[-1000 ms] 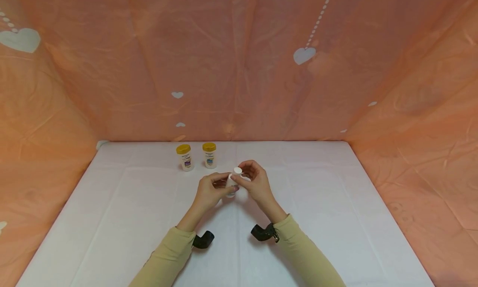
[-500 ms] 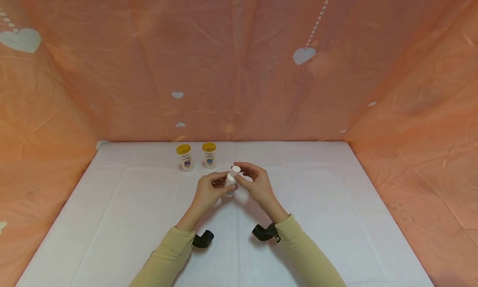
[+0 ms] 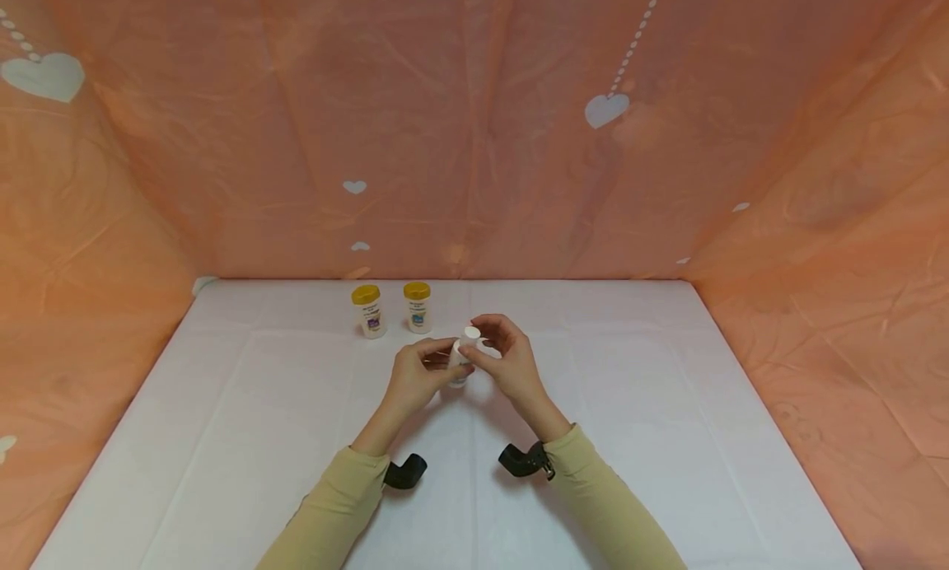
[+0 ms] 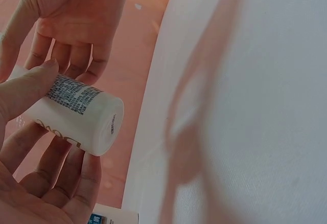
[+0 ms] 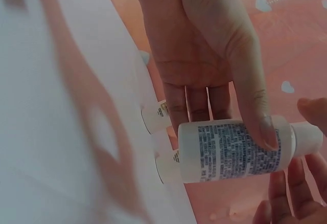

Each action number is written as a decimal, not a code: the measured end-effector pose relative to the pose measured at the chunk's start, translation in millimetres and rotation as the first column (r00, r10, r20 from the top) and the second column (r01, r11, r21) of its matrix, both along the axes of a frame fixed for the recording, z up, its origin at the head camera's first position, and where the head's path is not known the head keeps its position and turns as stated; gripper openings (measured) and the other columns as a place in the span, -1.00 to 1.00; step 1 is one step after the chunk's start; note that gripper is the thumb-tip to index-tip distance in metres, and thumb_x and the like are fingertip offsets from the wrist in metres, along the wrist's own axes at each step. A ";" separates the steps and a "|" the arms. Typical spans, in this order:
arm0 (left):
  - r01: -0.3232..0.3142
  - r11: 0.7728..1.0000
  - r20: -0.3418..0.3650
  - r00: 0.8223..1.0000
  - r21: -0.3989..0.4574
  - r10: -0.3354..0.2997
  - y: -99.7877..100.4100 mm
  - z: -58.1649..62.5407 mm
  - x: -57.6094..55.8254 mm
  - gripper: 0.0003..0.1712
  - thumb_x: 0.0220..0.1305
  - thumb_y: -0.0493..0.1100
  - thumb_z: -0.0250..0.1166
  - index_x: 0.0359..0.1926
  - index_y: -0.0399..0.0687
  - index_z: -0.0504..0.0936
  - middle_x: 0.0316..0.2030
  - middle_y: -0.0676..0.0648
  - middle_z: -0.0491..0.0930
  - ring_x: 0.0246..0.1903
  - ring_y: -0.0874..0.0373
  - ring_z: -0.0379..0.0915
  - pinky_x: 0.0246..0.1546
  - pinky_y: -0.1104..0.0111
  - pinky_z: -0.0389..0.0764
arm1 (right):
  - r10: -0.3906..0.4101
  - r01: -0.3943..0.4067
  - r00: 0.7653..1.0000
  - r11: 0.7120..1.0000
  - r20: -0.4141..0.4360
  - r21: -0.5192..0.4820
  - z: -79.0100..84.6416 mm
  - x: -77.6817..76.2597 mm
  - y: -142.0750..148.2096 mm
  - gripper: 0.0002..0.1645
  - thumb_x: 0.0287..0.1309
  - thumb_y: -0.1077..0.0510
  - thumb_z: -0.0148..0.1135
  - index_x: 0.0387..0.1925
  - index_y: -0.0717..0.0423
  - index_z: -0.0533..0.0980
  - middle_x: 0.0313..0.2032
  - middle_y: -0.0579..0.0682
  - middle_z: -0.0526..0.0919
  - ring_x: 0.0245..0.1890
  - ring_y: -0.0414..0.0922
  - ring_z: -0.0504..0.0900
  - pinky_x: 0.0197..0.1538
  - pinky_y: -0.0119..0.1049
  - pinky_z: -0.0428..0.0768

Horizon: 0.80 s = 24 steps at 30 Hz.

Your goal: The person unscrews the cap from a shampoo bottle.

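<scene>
A small white Dove bottle (image 5: 230, 150) with a printed back label is held tilted above the table, its white cap (image 3: 471, 334) at the upper end. My left hand (image 3: 417, 376) grips the bottle's body, thumb on the label and fingers on the opposite side. My right hand (image 3: 511, 357) is at the cap, with thumb and fingers on either side of it; the right wrist view shows the cap (image 5: 306, 138) between them. In the left wrist view the bottle's base (image 4: 110, 127) faces outward, and the cap end is mostly hidden by my hands.
Two white jars with yellow lids, a left one (image 3: 369, 313) and a right one (image 3: 418, 309), stand upright behind my left hand. A white cloth covers the table (image 3: 630, 405). Orange curtain (image 3: 474, 183) with white hearts encloses the back and sides.
My right fingers have shifted around the cap, the index finger lifting a little since half a second ago. The left hand keeps its grip on the bottle nearly in place.
</scene>
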<state>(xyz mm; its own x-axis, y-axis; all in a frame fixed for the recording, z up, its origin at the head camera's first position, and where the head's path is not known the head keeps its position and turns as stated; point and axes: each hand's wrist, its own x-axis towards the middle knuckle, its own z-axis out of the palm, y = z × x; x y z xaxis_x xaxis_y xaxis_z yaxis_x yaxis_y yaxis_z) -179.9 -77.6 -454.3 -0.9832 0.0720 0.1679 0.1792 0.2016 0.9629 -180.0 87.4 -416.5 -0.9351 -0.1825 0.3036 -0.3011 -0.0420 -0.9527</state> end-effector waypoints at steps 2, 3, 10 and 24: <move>-0.004 1.000 0.004 1.000 -0.001 0.004 0.4 -0.2 -0.2 -0.51 -0.12 -0.27 0.57 -0.07 -0.18 0.71 -0.26 -0.06 0.64 -0.27 0.07 0.64 -0.23 0.36 0.65 | -0.015 0.014 1.000 1.000 0.010 0.002 0.1 0.1 -1.0 -0.54 0.00 0.44 0.38 -0.04 0.45 0.43 -0.14 0.28 0.55 -0.10 -0.03 0.52 0.08 0.27 0.37; -0.005 1.000 0.002 1.000 -0.005 0.005 0.7 -0.4 -0.4 -0.52 -0.13 -0.26 0.57 -0.07 -0.17 0.71 -0.28 -0.05 0.63 -0.27 0.08 0.63 -0.23 0.36 0.65 | -0.021 0.021 1.000 1.000 0.014 0.003 0.1 0.1 -1.5 -0.55 -0.01 0.43 0.38 -0.06 0.45 0.43 -0.16 0.27 0.54 -0.11 -0.03 0.51 0.08 0.26 0.37; -0.020 1.000 -0.012 1.000 -0.021 0.020 1.8 -1.0 0.6 -0.53 -0.14 -0.23 0.59 -0.10 -0.15 0.72 -0.29 -0.03 0.64 -0.27 0.10 0.61 -0.21 0.31 0.65 | -0.045 0.045 0.998 0.999 0.031 0.019 -0.7 0.3 -3.7 -0.56 -0.02 0.42 0.39 -0.13 0.48 0.39 -0.24 0.15 0.53 -0.14 0.03 0.50 0.06 0.20 0.40; 0.008 0.998 0.033 0.999 0.069 -0.011 -0.1 -0.7 0.5 -0.51 -0.14 -0.35 0.56 -0.07 -0.24 0.70 -0.27 -0.14 0.68 -0.25 0.04 0.63 -0.25 0.35 0.67 | -0.031 0.029 0.999 0.999 0.038 0.044 -2.4 0.2 -3.6 -0.65 0.07 0.41 0.33 -0.09 0.46 0.46 -0.19 0.22 0.58 -0.16 -0.04 0.55 0.06 0.02 0.48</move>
<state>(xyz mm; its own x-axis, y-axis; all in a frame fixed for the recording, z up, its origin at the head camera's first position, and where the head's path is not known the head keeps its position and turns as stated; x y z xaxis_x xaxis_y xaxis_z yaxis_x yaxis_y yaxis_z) -179.4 -77.7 -455.0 -0.9877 0.0708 0.1396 0.1480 0.1329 0.9800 -179.9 83.8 -418.8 -0.9513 -0.1667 0.2591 -0.2642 0.0083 -0.9644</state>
